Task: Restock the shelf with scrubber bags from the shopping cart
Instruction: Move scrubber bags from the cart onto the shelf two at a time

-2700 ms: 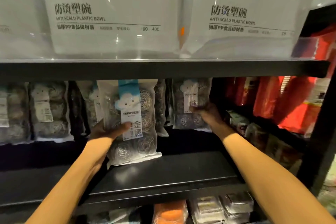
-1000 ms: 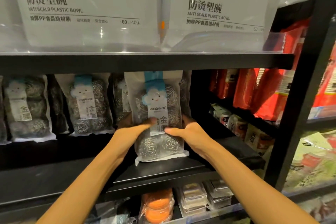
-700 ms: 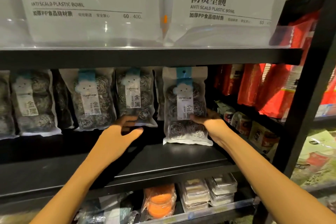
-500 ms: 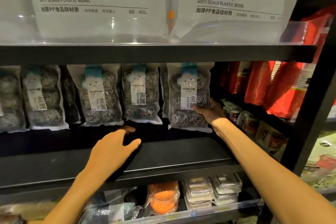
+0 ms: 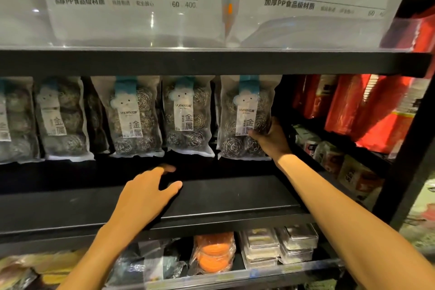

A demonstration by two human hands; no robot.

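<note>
Two bare forearms enter from the bottom edge, one on each side. No sleeve, cuff or glove covers either one for as far as they show. The left hand (image 5: 143, 198) has no ring, watch or band visible on its back, fingers or wrist. The right hand (image 5: 273, 139) sits in the shelf's shadow, so its fingers show only as a dark shape; its wrist looks bare too. Both forearms look slim and smooth, with no marks or jewellery to be seen. The wide lens makes them look broader toward the bottom edge.
</note>
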